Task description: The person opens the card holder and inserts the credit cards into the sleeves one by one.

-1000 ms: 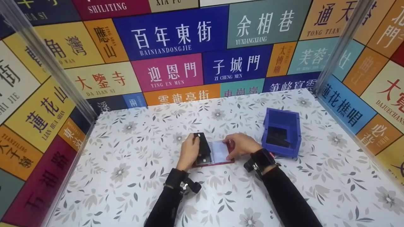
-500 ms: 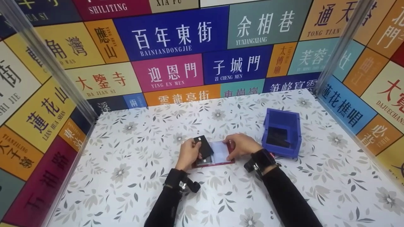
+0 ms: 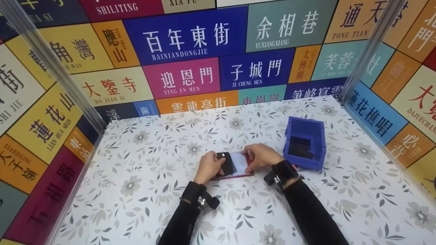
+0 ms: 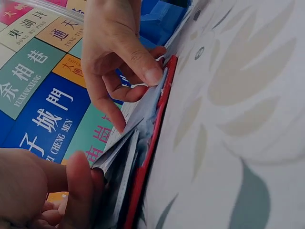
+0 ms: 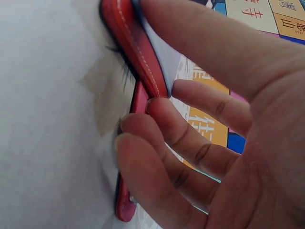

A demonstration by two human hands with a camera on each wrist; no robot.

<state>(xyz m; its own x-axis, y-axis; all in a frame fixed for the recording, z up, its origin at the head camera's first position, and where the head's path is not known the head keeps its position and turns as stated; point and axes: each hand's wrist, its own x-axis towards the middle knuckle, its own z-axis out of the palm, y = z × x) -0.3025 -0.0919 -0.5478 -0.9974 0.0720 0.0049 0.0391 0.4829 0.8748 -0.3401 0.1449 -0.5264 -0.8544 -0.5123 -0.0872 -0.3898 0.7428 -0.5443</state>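
Observation:
A red card holder (image 3: 242, 176) lies spread on the table, with whitish clear sleeves (image 3: 240, 162) on its right half. My left hand (image 3: 209, 167) pinches a thin black card (image 3: 227, 166) between thumb and fingers, tilted over the holder's left half. In the left wrist view the card's far edge touches or nearly touches the sleeves; whether it is loose or sits in a sleeve I cannot tell. My right hand (image 3: 263, 157) pinches the right side of the holder. In the right wrist view its thumb and fingers are on the stitched red cover (image 5: 140, 47) and sleeve.
A blue plastic bin (image 3: 304, 129) stands to the right, beyond my right hand, with a flat black item (image 3: 299, 147) in it. The table (image 3: 153, 211) has a floral cover. Panels with street-name signs (image 3: 185, 37) rise at the back and both sides.
My left hand has moved slightly right, carrying the black card from the holder's left side toward the sleeves. My right hand has stayed at the holder's right edge.

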